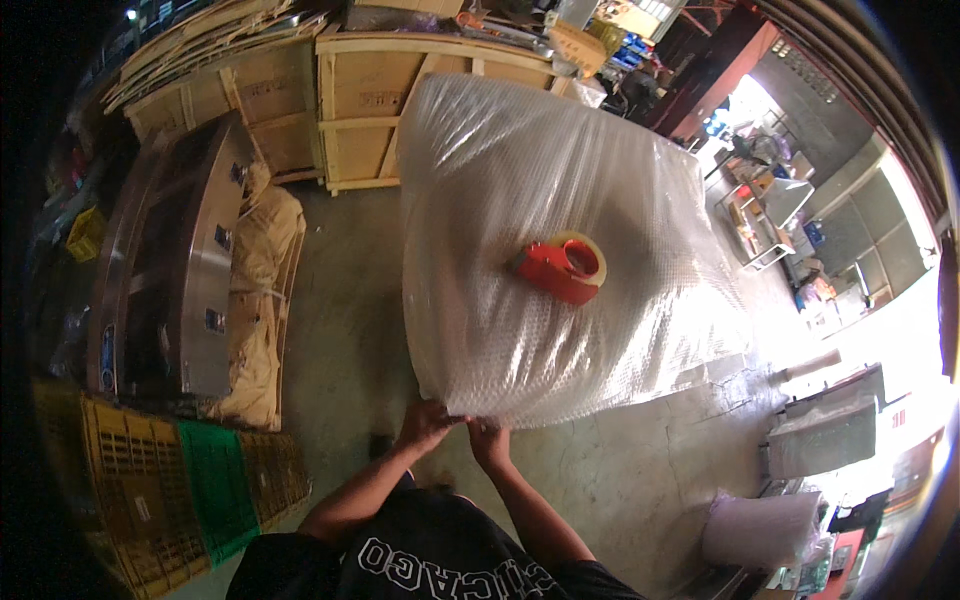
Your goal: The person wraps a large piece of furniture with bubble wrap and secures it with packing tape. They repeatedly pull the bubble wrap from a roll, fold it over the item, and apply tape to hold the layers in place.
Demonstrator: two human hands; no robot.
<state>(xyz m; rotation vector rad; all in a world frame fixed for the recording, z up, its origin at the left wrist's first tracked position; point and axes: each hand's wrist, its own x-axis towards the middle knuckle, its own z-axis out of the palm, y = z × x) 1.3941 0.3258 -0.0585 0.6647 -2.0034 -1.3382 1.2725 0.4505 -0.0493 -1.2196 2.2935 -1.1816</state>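
Note:
A large boxy load wrapped in clear bubble wrap [500, 190] fills the middle of the view. At its near lower edge my left hand [427, 424] is closed, pinching the wrap's rim. Close beside it, my right hand [488, 440] also grips the same edge, its fingertips partly hidden by the plastic. On top of the load lies a red tape dispenser [555, 275] with a roll of tape in it, untouched by either hand. What the wrap covers is too blurred to name.
Stainless steel cabinets [180, 270] stand at the left by a brown-covered pallet [262, 340]. Yellow and green crates [215, 490] sit at the lower left. Wooden crates [370, 110] line the back. A bubble wrap roll [762, 530] is at the lower right.

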